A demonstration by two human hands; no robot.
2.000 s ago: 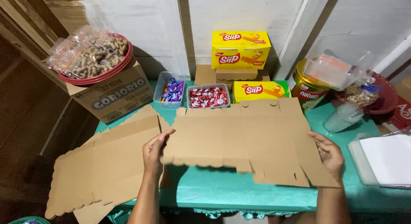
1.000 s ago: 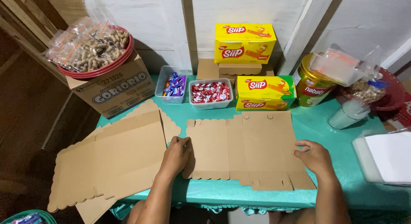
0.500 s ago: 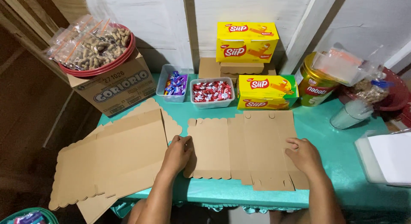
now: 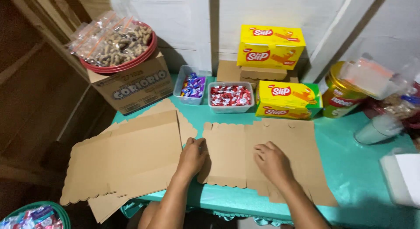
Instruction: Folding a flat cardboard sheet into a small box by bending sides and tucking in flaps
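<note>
A flat brown cardboard box blank point(image 4: 280, 146) with scalloped edges lies on the teal table point(image 4: 363, 176), folded over on itself. My left hand point(image 4: 192, 156) grips its left edge with curled fingers. My right hand point(image 4: 273, 161) presses flat on the middle of the blank, fingers spread. A stack of more flat cardboard blanks point(image 4: 127, 159) lies to the left, overhanging the table's front-left corner.
Behind the blank stand yellow snack boxes point(image 4: 286, 100), two clear tubs of wrapped candies point(image 4: 230, 96), a brown carton point(image 4: 133, 86) topped with a red tray of bagged peanuts point(image 4: 116, 43), a gold tin point(image 4: 341, 91), a plastic cup point(image 4: 376, 129) and a white container point(image 4: 402, 178).
The cardboard blank was lowered from being held open to lying flat and folded narrower. My right hand slid left from its right edge to its middle; my left hand stayed at the left edge.
</note>
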